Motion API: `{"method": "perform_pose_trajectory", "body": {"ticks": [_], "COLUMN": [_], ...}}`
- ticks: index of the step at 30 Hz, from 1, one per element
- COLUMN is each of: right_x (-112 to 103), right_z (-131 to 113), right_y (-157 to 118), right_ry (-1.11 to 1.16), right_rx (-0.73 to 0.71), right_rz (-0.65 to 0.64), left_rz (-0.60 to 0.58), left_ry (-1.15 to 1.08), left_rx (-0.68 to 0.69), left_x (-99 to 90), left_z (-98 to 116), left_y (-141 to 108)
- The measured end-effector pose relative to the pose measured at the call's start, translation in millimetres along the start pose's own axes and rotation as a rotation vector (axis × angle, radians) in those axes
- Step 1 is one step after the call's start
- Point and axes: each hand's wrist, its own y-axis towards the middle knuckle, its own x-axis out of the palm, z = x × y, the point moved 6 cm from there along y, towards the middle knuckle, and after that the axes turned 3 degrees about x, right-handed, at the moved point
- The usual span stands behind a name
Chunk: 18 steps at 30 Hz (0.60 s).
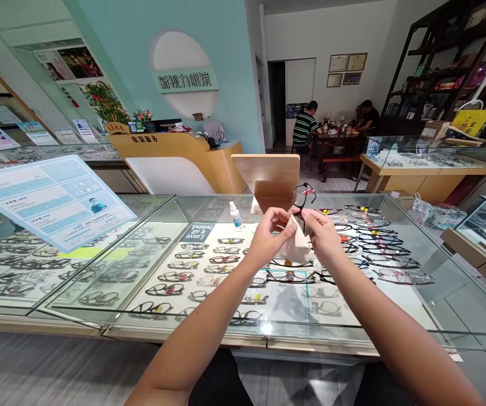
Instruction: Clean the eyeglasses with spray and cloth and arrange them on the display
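Black-framed glasses (pixel 305 195) are held upright above the glass showcase. My left hand (pixel 272 230) pinches a pale cleaning cloth (pixel 297 246) against the lower part of the glasses. The fingers of my right hand (pixel 321 232) are closed on the frame from the other side. The cloth hangs between both hands and hides part of the frame. A small white spray bottle (pixel 235 215) with a blue label stands on the glass to the left of my hands.
Behind my hands stands a wooden-backed panel (pixel 267 175). Rows of glasses lie inside the showcase (pixel 268 335). A blue-white printed sheet (pixel 57 197) is at the left. Two people sit at a far table (pixel 336 141).
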Motion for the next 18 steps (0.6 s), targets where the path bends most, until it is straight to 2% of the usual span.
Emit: {"method": "perform_pose_trajectory", "body": {"ticks": [4, 12, 18], "right_x": [1.0, 1.2, 1.4], "right_z": [0.4, 0.8, 3.9], "right_y": [-0.5, -0.8, -0.6], "right_ry": [0.012, 0.051, -0.03], "right_rx": [0.023, 0.036, 0.013], "right_rz": [-0.006, -0.021, -0.038], "left_rz": [-0.007, -0.04, -0.102], "left_ry": [-0.136, -0.252, -0.259], "left_rx": [-0.099, -0.193, -0.27], "left_x": [2.0, 4.8, 9.5], "left_z": [-8.4, -12.4, -19.1], "left_y": [2.6, 3.8, 0.4]}}
